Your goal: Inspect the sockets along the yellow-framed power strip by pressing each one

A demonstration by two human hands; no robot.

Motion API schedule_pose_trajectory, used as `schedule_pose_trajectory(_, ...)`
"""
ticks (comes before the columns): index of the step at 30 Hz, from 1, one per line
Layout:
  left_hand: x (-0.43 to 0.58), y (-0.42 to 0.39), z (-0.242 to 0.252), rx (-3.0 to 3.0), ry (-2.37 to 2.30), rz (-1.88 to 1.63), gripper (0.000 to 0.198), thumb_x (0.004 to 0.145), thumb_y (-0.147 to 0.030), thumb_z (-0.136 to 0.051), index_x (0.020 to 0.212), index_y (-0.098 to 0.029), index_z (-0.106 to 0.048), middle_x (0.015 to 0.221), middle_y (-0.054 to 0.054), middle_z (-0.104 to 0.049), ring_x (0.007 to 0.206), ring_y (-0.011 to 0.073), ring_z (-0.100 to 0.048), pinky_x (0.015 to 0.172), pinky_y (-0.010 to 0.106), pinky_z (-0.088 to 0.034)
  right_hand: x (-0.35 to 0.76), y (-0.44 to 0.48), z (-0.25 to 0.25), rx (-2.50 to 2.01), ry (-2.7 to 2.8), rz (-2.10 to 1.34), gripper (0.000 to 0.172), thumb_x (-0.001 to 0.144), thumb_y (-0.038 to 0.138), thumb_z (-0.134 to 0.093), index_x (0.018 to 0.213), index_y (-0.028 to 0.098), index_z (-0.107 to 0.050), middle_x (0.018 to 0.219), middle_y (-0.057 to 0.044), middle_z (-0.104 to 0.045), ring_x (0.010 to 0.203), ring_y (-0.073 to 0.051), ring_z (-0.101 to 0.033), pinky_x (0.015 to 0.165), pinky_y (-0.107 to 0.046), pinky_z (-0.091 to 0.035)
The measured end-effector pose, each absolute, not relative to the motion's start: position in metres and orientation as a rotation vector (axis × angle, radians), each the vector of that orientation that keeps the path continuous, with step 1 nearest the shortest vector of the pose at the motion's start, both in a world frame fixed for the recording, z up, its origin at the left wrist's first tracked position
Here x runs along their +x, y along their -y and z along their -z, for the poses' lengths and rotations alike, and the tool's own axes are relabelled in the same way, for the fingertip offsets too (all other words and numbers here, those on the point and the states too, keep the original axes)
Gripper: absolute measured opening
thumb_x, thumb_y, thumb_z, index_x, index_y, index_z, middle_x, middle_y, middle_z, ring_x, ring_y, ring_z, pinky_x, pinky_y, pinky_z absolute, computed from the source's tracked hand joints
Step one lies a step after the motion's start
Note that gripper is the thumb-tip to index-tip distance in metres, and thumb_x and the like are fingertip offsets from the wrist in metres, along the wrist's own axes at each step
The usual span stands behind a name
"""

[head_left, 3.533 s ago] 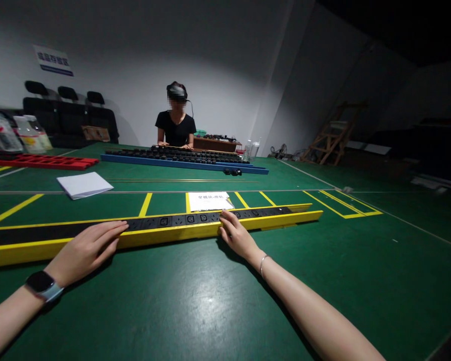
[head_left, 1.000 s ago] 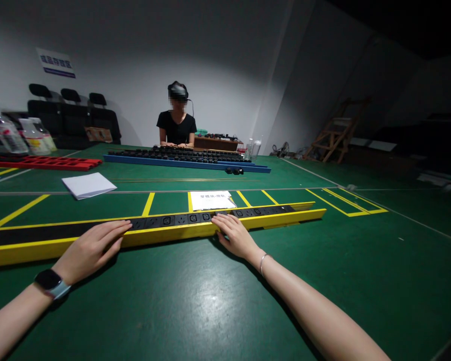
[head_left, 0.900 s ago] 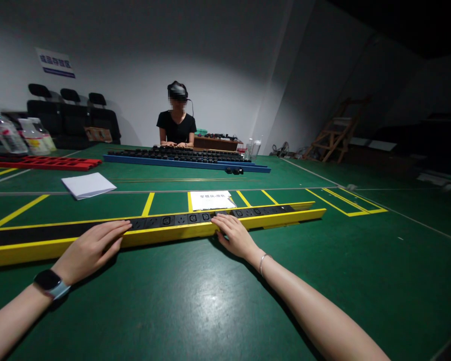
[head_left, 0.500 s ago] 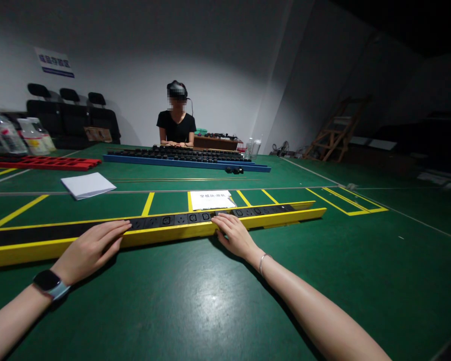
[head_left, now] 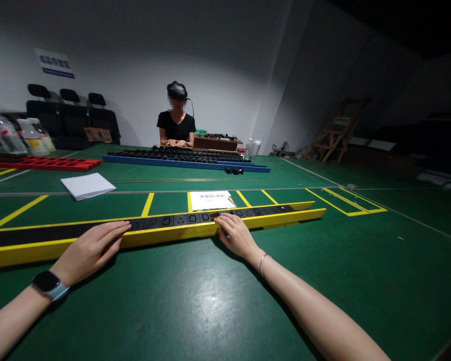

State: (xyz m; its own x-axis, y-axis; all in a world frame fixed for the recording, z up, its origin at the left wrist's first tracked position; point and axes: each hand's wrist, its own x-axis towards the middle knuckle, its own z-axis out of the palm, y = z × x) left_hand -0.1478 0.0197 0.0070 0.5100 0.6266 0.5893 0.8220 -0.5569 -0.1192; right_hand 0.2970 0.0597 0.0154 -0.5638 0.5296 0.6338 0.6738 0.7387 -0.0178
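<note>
A long yellow rail lies across the green table in front of me, with a row of black socket modules set in its channel. My left hand rests over the rail's near wall, fingers stretched out along the black modules and thumb apart on the near side. Farther right, my right hand bends its fingers over the near wall onto the modules, its thumb against the outer face. Its fingertips hide part of the row. Beyond that hand, more sockets show, and the channel's right end holds no modules.
Behind the rail lie a labelled white card and a folded paper. Blue rails with black parts stand farther back, before a seated person. Red rails and bottles are at the left. Yellow tape marks the table.
My right hand has slid very slightly right along the rail. My left hand stays put. Across the table, the other person's hands have shifted a little.
</note>
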Motion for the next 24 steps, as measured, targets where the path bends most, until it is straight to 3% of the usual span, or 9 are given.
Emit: schedule_pose_trajectory(24,-0.1501,-0.0199,-0.0058,-2.362,1.16,0.678,0.048,0.089,-0.032,-0.05,0.136,-0.022,-0.046,0.131,0.009,-0.057,0.116,0.0217,-0.055,0.103,0.042,-0.045,0.2951,-0.0619,-0.0155,-0.894,2.289,0.35,0.034,0.09,0.012,-0.048,0.122,0.021,-0.058,0.118,-0.008,-0.064,0.115,-0.023,-0.053,0.098,-0.042,-0.045)
